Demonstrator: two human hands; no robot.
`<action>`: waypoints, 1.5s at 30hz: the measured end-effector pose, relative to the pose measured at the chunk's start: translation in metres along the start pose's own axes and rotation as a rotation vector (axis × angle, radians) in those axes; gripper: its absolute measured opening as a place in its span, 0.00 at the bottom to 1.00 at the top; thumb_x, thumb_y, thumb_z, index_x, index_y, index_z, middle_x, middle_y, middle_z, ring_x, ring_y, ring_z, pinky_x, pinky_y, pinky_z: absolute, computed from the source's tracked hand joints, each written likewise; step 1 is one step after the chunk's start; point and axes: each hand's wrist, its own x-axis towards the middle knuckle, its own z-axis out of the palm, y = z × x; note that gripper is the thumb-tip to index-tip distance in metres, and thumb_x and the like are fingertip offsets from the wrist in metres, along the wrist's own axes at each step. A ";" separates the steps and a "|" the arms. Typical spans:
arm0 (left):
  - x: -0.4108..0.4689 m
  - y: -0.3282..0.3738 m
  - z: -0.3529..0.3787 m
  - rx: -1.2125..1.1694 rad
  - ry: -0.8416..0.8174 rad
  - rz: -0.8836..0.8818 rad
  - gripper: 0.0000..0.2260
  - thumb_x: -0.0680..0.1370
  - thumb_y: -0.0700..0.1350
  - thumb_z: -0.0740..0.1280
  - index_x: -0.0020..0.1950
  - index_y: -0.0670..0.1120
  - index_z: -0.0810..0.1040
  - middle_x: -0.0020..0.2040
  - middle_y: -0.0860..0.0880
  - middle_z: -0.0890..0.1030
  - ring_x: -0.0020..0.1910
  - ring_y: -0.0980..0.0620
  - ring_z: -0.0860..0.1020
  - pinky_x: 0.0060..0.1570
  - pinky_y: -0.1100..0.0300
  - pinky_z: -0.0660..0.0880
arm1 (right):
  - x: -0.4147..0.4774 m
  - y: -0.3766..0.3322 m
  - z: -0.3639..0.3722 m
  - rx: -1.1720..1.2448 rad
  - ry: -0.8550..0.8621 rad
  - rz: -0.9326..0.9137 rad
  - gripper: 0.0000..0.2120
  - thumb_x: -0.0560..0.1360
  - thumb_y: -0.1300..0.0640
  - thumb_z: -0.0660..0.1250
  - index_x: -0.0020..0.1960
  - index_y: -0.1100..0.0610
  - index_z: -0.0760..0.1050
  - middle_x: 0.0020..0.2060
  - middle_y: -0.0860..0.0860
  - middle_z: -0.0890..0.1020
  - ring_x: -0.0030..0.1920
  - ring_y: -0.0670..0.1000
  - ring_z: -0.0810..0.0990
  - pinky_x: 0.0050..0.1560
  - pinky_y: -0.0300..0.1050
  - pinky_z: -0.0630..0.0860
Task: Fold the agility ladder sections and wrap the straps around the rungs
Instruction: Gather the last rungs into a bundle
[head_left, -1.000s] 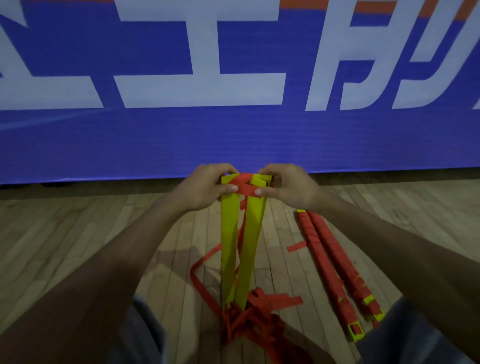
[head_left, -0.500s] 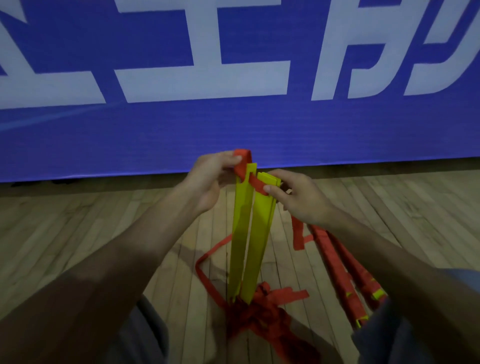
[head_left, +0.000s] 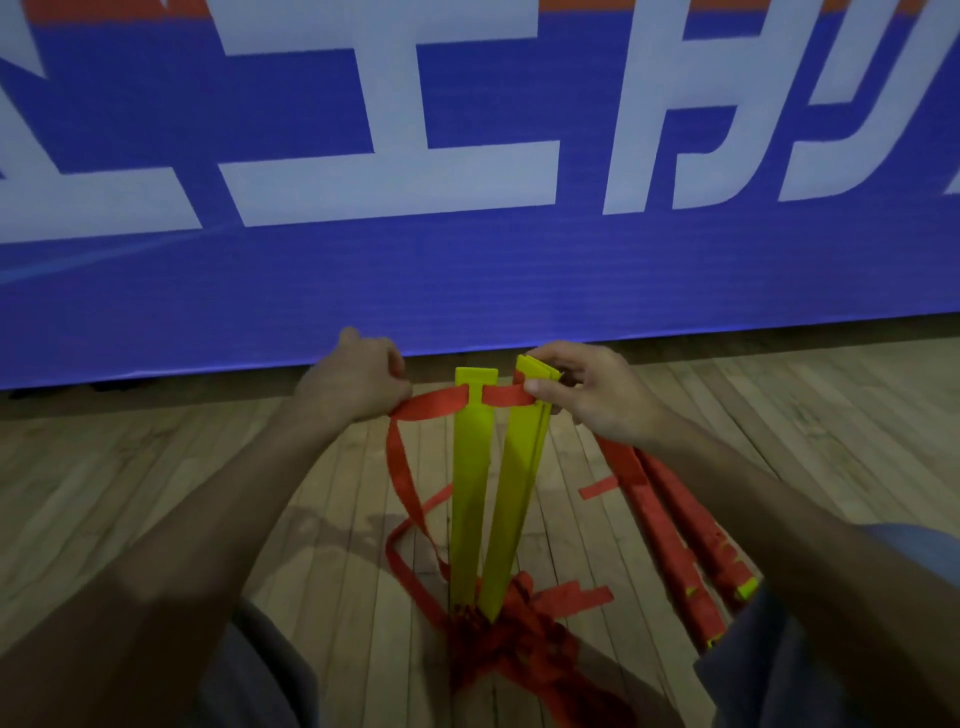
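Nearest, between two grey-clad knees (head_left: 249, 670), one tangled heap (head_left: 498, 644) of red webbing on the wooden floor (head_left: 156, 493). Standing up from this heap, two groups of yellow rungs (head_left: 470, 493), lower ends together and upper ends a little apart: on the left one single rung, on the right a stack of several, exact number not possible to count. To the right on the floor, partly hidden behind the right forearm, two wrapped bundles (head_left: 670, 525), bound in red and lying side by side. Higher up, one stretch of red strap (head_left: 441, 405), passing through the slot near the top of the single rung and reaching across to the stack. At its left end the left hand (head_left: 358, 379), clenched around the strap. At its right end the right hand (head_left: 592, 400), fingers (head_left: 558, 353) pinching the top of the stack, thumb pressing the strap against it. Farthest, one blue banner (head_left: 467, 291) with big white characters, down to the floor edge.
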 end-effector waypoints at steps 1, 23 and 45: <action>-0.003 0.001 0.002 0.140 -0.033 0.013 0.13 0.75 0.44 0.69 0.59 0.48 0.76 0.63 0.44 0.66 0.59 0.42 0.73 0.58 0.49 0.73 | -0.001 -0.003 0.001 -0.001 -0.015 -0.016 0.09 0.77 0.58 0.70 0.56 0.57 0.79 0.42 0.45 0.82 0.38 0.39 0.79 0.35 0.31 0.72; -0.025 0.050 0.032 -0.365 0.163 0.386 0.09 0.76 0.44 0.70 0.40 0.51 0.72 0.29 0.50 0.77 0.28 0.52 0.77 0.30 0.63 0.71 | -0.008 -0.006 0.007 -0.061 0.219 0.158 0.07 0.73 0.58 0.74 0.49 0.59 0.79 0.30 0.49 0.83 0.27 0.44 0.82 0.30 0.33 0.77; -0.019 0.039 0.013 -0.178 -0.007 0.431 0.09 0.72 0.47 0.75 0.45 0.47 0.77 0.36 0.53 0.76 0.37 0.54 0.75 0.33 0.65 0.67 | -0.003 -0.001 -0.006 -0.267 0.021 -0.060 0.07 0.81 0.57 0.63 0.56 0.54 0.77 0.37 0.43 0.77 0.33 0.36 0.78 0.29 0.29 0.71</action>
